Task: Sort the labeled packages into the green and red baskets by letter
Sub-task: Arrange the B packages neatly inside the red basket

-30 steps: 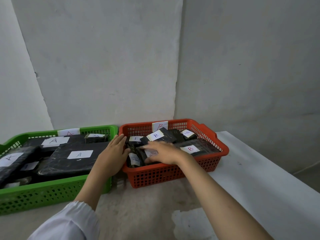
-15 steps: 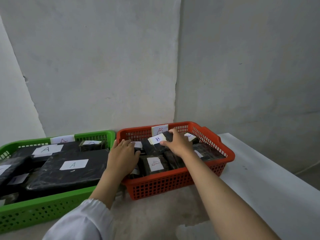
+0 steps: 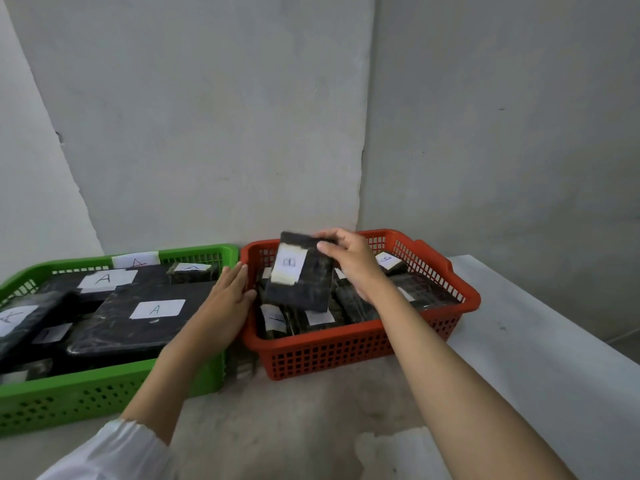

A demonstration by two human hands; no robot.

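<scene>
My right hand [image 3: 353, 263] grips a black wrapped package [image 3: 298, 277] by its top edge and holds it tilted above the red basket [image 3: 363, 344]. Its white label reads B. More black packages with white labels lie in the red basket beneath it. My left hand [image 3: 228, 296] rests with straight fingers against the red basket's left rim, between the two baskets. The green basket [image 3: 104, 393] on the left holds black packages labelled A, the largest one [image 3: 145, 317] in its middle.
Both baskets stand on a pale table [image 3: 519, 358] pushed into a corner of grey walls. A dark small object [image 3: 244, 362] sits in the gap between the baskets. The table's right edge runs diagonally at the right.
My right hand has lifted the B package up out of the red basket. My left hand has stayed at the basket's left rim.
</scene>
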